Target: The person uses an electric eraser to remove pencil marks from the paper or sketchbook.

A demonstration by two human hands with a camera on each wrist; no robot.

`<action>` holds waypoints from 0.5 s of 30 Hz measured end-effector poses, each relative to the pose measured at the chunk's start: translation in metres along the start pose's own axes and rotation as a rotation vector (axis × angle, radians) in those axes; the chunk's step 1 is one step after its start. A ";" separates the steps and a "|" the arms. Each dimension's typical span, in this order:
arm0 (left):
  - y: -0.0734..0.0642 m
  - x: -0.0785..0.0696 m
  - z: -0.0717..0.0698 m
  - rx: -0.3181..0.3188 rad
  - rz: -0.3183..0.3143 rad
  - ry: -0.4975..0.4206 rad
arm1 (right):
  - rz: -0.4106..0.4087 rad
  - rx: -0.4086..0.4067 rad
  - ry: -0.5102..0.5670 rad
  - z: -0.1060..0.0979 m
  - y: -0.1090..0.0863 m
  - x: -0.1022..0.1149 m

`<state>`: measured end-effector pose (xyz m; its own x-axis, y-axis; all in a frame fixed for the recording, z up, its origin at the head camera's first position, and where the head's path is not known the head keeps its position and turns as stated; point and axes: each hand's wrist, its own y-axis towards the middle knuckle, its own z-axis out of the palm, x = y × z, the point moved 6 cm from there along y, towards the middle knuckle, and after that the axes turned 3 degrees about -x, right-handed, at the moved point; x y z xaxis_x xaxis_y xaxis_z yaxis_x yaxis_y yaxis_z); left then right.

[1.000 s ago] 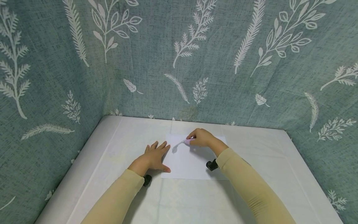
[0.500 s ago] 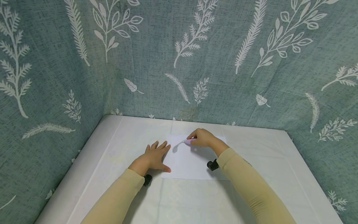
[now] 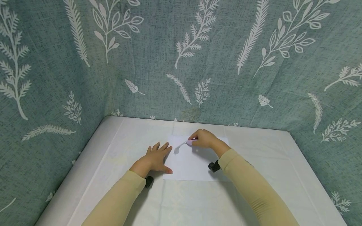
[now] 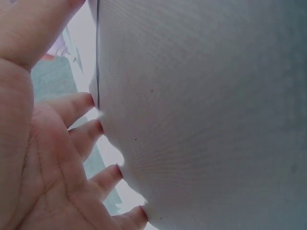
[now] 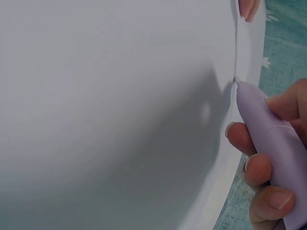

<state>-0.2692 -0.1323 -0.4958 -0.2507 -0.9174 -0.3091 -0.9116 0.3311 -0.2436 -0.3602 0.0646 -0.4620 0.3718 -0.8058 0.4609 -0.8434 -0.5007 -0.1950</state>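
A thick lilac pen-shaped tool point(image 5: 273, 127) with a narrow pale tip is held in my right hand point(image 3: 205, 139), thumb and fingers wrapped round its barrel. Its tip points left and meets the surface of a white sheet of paper point(image 3: 195, 168). From the tip a thin grey shadow point(image 3: 176, 150) runs down to the left across the sheet. My left hand point(image 3: 154, 159) lies at the sheet's left edge with fingers spread. Its fingertips point(image 4: 117, 172) press on the white surface, and the thumb rests over the paper's lower left corner.
The paper lies on a table point(image 3: 113, 188) covered with a white cloth. A teal fabric wall point(image 3: 158, 47) with white leaf prints stands behind and at both sides. Black wrist cameras point(image 3: 214, 166) sit under each beige sleeve point(image 3: 254, 188).
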 end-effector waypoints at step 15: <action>0.000 0.001 0.001 0.000 -0.004 0.001 | -0.012 0.007 -0.014 0.001 0.002 0.003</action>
<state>-0.2695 -0.1328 -0.4975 -0.2472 -0.9191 -0.3070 -0.9125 0.3274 -0.2452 -0.3603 0.0616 -0.4617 0.3872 -0.8043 0.4507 -0.8361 -0.5124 -0.1961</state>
